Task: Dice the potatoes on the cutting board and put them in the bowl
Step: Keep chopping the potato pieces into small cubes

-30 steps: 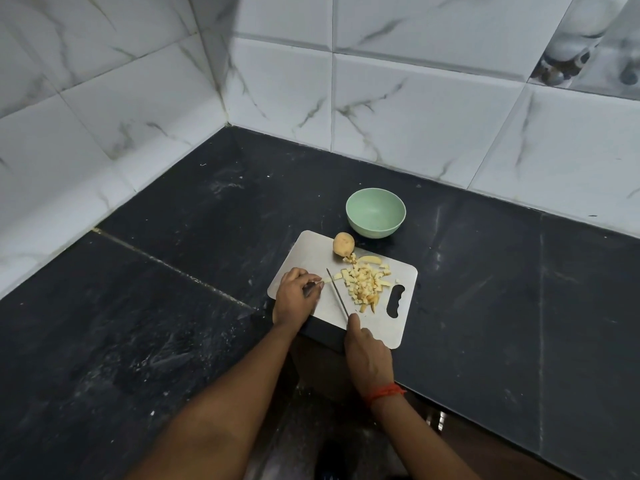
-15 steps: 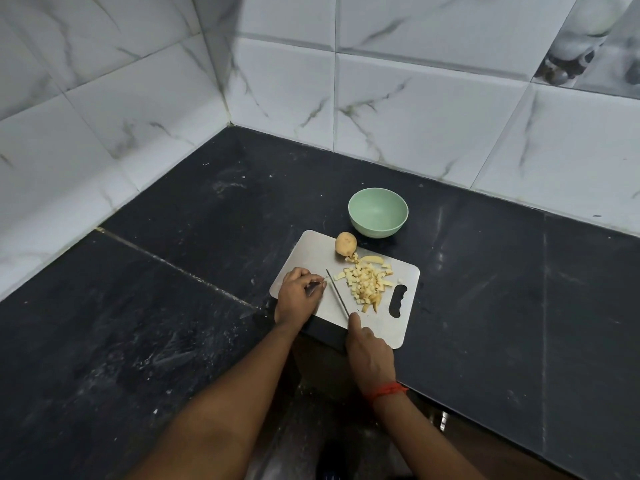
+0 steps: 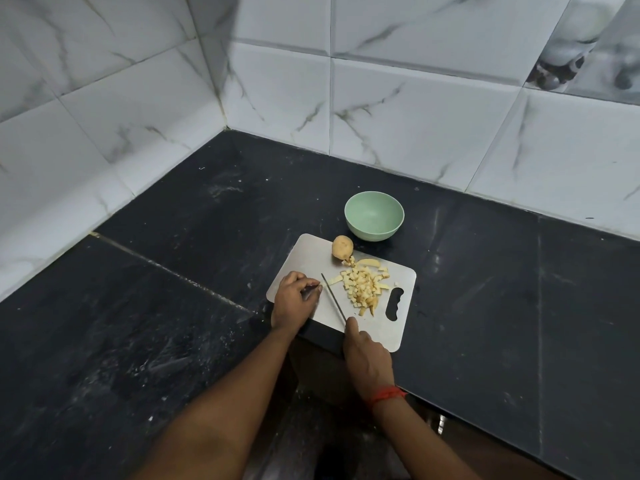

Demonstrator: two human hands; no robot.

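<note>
- Presently, step in hand: dicing, judged roughly half done, with one potato cut, one whole and nothing yet moved across.
- Cutting board (image 3: 304, 258): grey, handle slot at its right end, lying on the dark surface (image 3: 173, 306) near its front edge.
- Diced potato (image 3: 363, 287): pale heap on the right half of the board, with a few longer strips at its rim not yet cut to cubes.
- Whole potato (image 3: 342, 247): unpeeled, at the far edge of the board, touching the top of the heap.
- Bowl (image 3: 374, 233): pale green, holding nothing, just beyond the board's far edge.
- Knife (image 3: 333, 299): thin blade lying low over the board, just left of the heap, tip pointing away from the person.
- Right grip (image 3: 367, 358): closed round the knife handle, forefinger extended towards the blade; red thread (image 3: 388, 394) at the wrist.
- Left grip (image 3: 294, 301): fingers curled, tips pressing on bare board left of the blade, no piece seen in them.
- Handling advice: bring the whole potato to the board's middle, halve it and lay it cut side down so it cannot roll.
- Keep the left fingertips tucked back from the edge.
- Recut the stray strips, then sweep the heap towards the bowl with the flat of the blade.
</note>
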